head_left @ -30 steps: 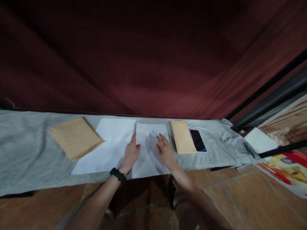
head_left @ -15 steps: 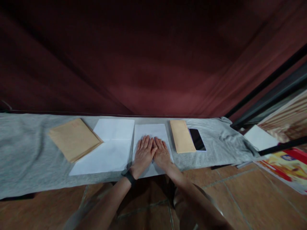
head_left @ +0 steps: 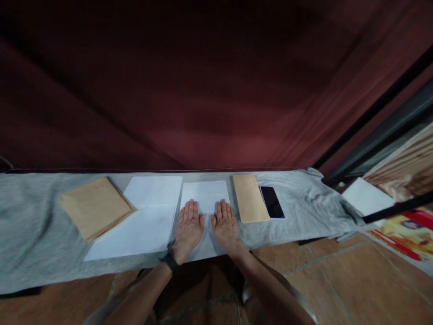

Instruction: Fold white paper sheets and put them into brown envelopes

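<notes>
– Where the grey cloth runs left to right, what are you touching?
– Your white sheet, at its middle. Your left hand and right hand lie flat on its near half, fingers spread loose, grasping nothing.
– And to its right?
– An envelope, then a phone.

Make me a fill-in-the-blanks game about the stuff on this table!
1. The left hand and the right hand lie flat on a ____ sheet of paper.
2. The phone lies right next to a ____ envelope.
3. The black band sits on the ____ wrist.
4. Everything lies on a ____ cloth.

Missing words: white; brown; left; grey.
</notes>
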Motion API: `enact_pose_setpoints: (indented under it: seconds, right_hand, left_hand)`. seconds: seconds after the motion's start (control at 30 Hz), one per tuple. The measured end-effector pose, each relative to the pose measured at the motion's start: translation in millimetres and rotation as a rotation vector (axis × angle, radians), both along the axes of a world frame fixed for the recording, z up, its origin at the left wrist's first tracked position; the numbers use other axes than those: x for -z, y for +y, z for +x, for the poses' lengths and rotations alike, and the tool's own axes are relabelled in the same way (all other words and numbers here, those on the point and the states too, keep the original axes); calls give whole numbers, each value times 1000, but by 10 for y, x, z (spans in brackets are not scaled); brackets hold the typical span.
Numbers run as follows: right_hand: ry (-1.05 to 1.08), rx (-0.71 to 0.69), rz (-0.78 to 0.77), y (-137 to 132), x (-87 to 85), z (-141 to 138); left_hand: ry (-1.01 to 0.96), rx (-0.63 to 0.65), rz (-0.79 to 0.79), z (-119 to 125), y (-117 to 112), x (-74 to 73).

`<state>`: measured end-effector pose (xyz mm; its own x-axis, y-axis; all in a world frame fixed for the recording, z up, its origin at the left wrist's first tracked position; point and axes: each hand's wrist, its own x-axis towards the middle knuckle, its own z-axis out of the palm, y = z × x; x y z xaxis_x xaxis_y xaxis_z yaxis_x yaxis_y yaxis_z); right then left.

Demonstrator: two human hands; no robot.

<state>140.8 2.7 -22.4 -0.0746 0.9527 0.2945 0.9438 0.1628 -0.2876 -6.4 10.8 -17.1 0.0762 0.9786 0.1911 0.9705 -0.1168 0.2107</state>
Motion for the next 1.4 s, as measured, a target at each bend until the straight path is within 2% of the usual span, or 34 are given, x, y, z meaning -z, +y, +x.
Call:
enact_pose_setpoints:
  seconds: [0.1,0.2,0.3,0.4,0.53,0.67,0.83,0.97,1.17,1.4]
  right_hand:
    - [18,-8,-11,5,3,-12]
    - [23,-32,-41,10,-7,-12]
    - [31,-21,-52,14,-23,-11]
    - [27,7,-43,16,-30,-22]
    - [32,15,-49,9,-22,-38]
    - [63,23,-63,10,-61,-23]
    - [115,22,-73,153,-236,2]
    - [137,-46,-53,383,-312,-104]
    - [63,-145,-64,655,-187,-259]
    - [-6,-63,-33,835,-81,-117]
  left_hand:
    - [-33,100,20,125,133,-47]
    - [-51,234,20,323,412,-124]
    - [-26,221,-42,434,717,-158]
    - [-9,175,-31,342,872,-111]
    - [13,65,24,42,808,-19]
    - [25,5,44,-147,628,-29]
    - [9,29,50,-118,418,-115]
    - [41,55,33,-76,364,-114]
    - [35,97,34,-124,413,-17]
    - [-2,81,73,-133,401,-8]
